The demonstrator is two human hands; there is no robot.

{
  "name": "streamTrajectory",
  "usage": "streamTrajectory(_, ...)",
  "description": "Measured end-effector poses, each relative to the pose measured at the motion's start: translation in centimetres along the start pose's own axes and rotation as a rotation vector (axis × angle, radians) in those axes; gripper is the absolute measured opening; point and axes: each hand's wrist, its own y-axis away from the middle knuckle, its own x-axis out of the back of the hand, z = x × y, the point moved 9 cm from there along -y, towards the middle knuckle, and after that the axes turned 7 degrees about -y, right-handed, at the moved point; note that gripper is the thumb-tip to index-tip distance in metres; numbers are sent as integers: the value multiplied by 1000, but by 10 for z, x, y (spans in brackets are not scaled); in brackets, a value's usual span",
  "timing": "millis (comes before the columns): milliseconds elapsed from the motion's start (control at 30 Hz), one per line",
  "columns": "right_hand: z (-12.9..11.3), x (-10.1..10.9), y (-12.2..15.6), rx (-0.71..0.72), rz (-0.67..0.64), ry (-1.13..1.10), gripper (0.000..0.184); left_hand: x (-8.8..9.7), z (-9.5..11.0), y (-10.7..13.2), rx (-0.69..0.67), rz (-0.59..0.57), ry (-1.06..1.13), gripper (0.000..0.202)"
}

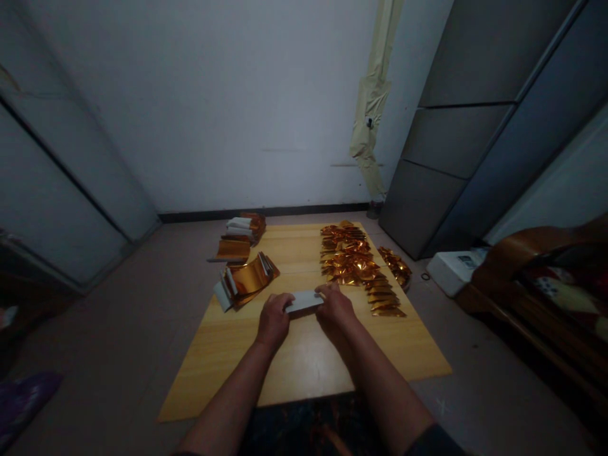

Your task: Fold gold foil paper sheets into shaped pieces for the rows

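Observation:
Both hands meet over a small white-backed paper sheet (304, 300) lying on a yellow wooden board (308, 361) on the floor. My left hand (274, 320) pinches the sheet's left end with its fingers curled. At the right end, my right hand (335, 306) presses down with closed fingers. Just left of my hands lies a curved stack of gold foil sheets (247, 280) with white backs. A heap of folded gold foil pieces (354, 259) spreads to the right, close to my right hand.
More gold sheet stacks (240, 237) sit at the board's far left. A few folded pieces (396, 266) lie off the board's right edge. A grey cabinet (475, 145) stands at the right, a white device (453, 269) and wooden furniture (536, 278) beside it.

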Motion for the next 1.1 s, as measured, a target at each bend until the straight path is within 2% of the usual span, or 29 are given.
streamTrajectory(100, 1, -4, 3, 34, -8, -16, 45, -3, 4, 0, -79, -23, 21, 36)
streamTrajectory(267, 2, -7, 11, 132, 66, -16, 26, -1, 9, 1, -137, -29, 1, 32)
streamTrajectory(400, 1, -8, 19, 228, 102, 19, 27, -1, 14, 4, -191, -71, -53, 35)
streamTrajectory(600, -4, -11, 27, 332, 34, 164, 23, 4, 19, 20, -349, -86, -120, 36)
streamTrajectory(733, -7, -8, 34, 388, 49, 170, 23, 10, 23, 30, -379, -108, -186, 41)
streamTrajectory(800, -7, -5, 34, 386, 67, 124, 23, 14, 27, 32, -373, -107, -219, 38)
streamTrajectory(867, -6, -3, 30, 359, 69, 53, 23, 14, 33, 31, -374, -101, -255, 25)
streamTrajectory(967, -2, 2, 17, 262, 108, -60, 25, 9, 38, 27, -375, -67, -305, 19)
streamTrajectory(1100, 7, 2, -5, 111, 137, -108, 51, 6, 38, 23, -351, 23, -343, 15)
